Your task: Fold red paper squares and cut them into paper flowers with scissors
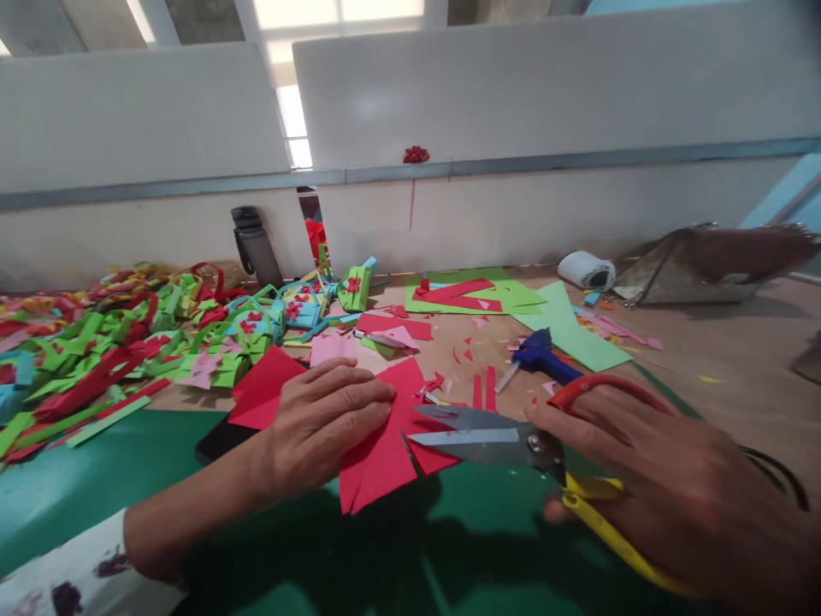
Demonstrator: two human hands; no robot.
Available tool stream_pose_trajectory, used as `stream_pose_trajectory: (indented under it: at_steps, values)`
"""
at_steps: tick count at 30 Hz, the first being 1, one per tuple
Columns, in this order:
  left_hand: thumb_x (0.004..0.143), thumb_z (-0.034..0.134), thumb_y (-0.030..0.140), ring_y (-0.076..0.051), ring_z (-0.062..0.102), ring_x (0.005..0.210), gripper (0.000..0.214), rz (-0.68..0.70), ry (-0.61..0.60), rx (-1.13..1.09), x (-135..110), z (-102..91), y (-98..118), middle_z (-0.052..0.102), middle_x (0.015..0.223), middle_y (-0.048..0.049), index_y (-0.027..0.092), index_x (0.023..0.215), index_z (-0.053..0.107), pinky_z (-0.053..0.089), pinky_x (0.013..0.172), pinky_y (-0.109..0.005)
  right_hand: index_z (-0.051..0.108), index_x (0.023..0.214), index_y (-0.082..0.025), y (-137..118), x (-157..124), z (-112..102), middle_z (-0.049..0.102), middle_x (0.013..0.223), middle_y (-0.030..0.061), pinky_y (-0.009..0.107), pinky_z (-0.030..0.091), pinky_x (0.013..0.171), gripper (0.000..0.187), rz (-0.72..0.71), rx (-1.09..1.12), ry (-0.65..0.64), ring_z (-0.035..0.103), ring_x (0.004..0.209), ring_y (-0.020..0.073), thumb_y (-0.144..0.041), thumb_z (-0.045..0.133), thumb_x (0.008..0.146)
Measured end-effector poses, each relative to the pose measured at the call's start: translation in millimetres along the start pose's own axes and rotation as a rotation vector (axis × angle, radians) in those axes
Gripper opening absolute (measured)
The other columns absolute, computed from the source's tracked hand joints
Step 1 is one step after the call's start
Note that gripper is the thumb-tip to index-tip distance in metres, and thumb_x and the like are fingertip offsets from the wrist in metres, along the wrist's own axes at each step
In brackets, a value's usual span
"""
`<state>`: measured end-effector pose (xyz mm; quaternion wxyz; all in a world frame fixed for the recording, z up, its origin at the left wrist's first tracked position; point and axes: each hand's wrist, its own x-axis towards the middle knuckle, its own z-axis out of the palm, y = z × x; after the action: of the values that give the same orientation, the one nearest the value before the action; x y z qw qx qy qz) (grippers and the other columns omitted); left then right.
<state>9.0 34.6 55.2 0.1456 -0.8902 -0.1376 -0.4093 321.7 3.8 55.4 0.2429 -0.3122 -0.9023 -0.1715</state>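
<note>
My left hand (333,419) is closed on a piece of red paper (378,470), its fingers lying over the top and the thumb hidden. Slits run in from the paper's lower and right edges. My right hand (667,479) grips scissors (475,441) with one red and one yellow handle. Their blades are slightly apart, pointing left, with the tips over the right side of the red paper. Another red sheet (266,389) shows behind my left wrist. Under that wrist, a dark, phone-like object (221,441) is partly covered.
Small folded paper baskets (221,364) and strips are piled at left. A blue glue gun (545,355) lies beyond the scissors, near red scraps. Green sheets (513,295), a bottle (256,248), a white roll (585,269) and a bag (705,265) stand or lie toward the back.
</note>
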Motion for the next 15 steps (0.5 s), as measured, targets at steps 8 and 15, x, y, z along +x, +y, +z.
stream_pose_trajectory:
  at_steps: [8, 15]
  values:
    - [0.084, 0.053, 0.009, -0.021, 0.066, 0.095, 0.016, 0.014, -0.001, 0.002, -4.9, 4.3, -4.3, 0.073, 0.092, -0.0158, 0.01, 0.098, 0.061, 0.049, 0.09, -0.036, 0.062, 0.112, -0.027, -2.7, -4.1, 18.8, 0.065, 0.078, 0.0043, 0.036, 0.052, 0.059, 0.03, 0.035, -0.215, 0.083, 0.061, 0.069, 0.0239, -0.032, 0.057, 0.083]
    - [0.087, 0.053, 0.016, -0.021, 0.067, 0.091, 0.014, -0.06, -0.006, -0.034, -2.8, 6.2, -1.8, 0.073, 0.09, -0.0163, 0.011, 0.098, 0.061, 0.05, 0.088, -0.036, 0.06, 0.114, -0.025, 0.8, -5.4, 15.6, 0.063, 0.081, 0.0058, 0.037, 0.051, 0.06, 0.031, 0.019, -0.222, 0.006, 0.06, 0.073, 0.0247, -0.031, 0.056, 0.084]
